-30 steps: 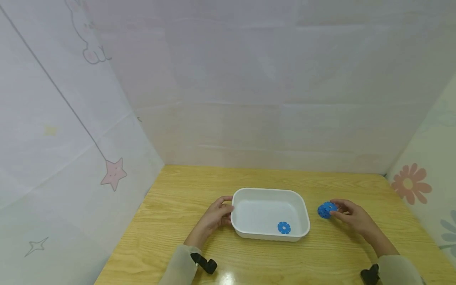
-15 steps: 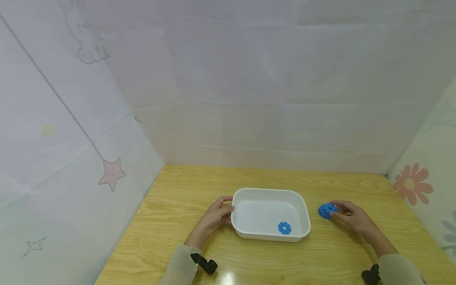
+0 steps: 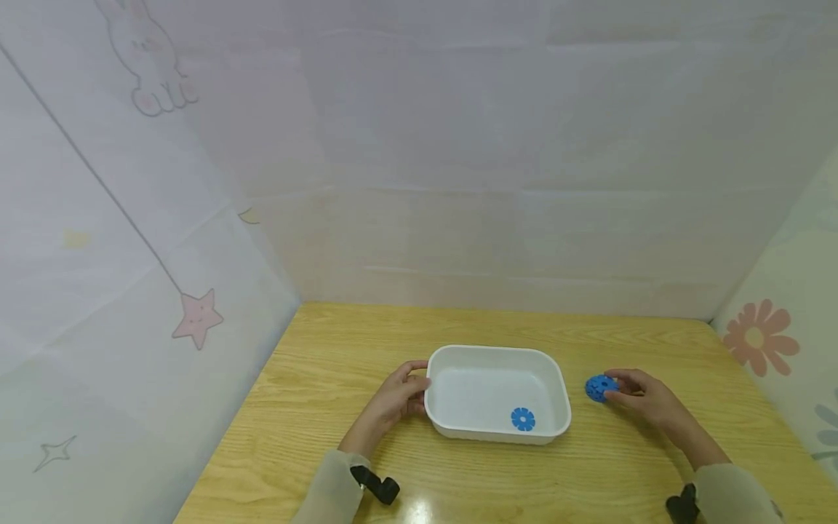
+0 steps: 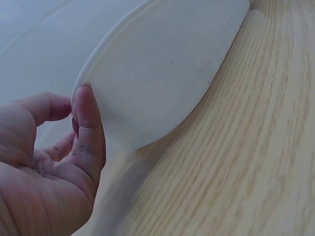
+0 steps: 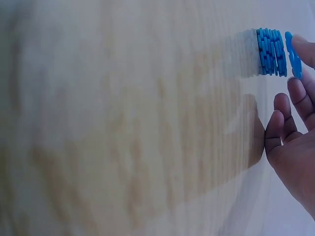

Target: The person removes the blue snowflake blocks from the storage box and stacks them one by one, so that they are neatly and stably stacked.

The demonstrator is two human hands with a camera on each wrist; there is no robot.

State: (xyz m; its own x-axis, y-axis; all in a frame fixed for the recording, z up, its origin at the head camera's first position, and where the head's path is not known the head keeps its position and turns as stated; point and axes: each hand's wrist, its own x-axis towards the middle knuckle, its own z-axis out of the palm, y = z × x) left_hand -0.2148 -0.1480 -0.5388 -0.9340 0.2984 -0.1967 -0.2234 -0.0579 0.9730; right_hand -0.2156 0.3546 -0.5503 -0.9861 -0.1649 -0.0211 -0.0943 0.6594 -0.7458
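In the head view, my left hand holds the left end of a white plastic tray. Close up in the left wrist view, thumb and fingers of that hand pinch the tray's rim. One flat blue snowflake disc lies in the tray, near its front right corner. To the right of the tray, my right hand is at a stack of blue snowflake discs. The right wrist view shows it pinching a single disc, a small gap apart from the stack.
Tray and stack stand on a wooden table. Pale printed cloth hangs behind the table and along both sides. Dark straps with black mounts sit at the sleeve cuffs.
The right hand and the blue disc have shifted very slightly at the stack. Left hand and tray stay in place. The head view has turned a little to the left.
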